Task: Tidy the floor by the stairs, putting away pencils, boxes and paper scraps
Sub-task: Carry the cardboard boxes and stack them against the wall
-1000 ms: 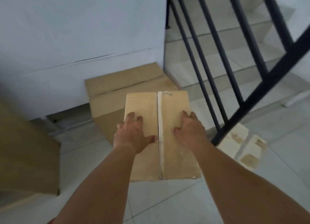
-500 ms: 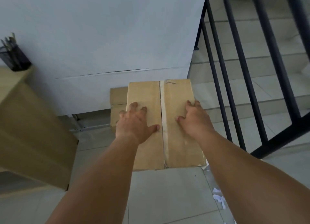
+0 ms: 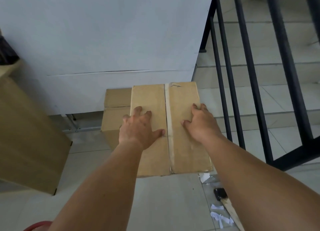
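Observation:
A taped brown cardboard box (image 3: 183,144) is held flat in front of me, above the tiled floor. My left hand (image 3: 138,128) grips its left side, thumb on the top near the tape seam. My right hand (image 3: 200,123) grips its right side, fingers hooked over the edge. Beyond and below it a second cardboard box (image 3: 116,109) stands against the white wall, partly hidden by the held box. White paper scraps (image 3: 220,217) lie on the floor at lower right, beside my right forearm.
A large cardboard box (image 3: 26,135) stands at the left. A black stair railing (image 3: 256,92) and tiled steps (image 3: 277,75) fill the right. A small black object (image 3: 220,192) and a cardboard piece (image 3: 232,211) lie by the scraps. A red edge (image 3: 38,224) shows at the bottom.
The held box has travelled left from the railing to above the box by the wall. Both hands keep their grip. The view has swung left, bringing scraps into sight.

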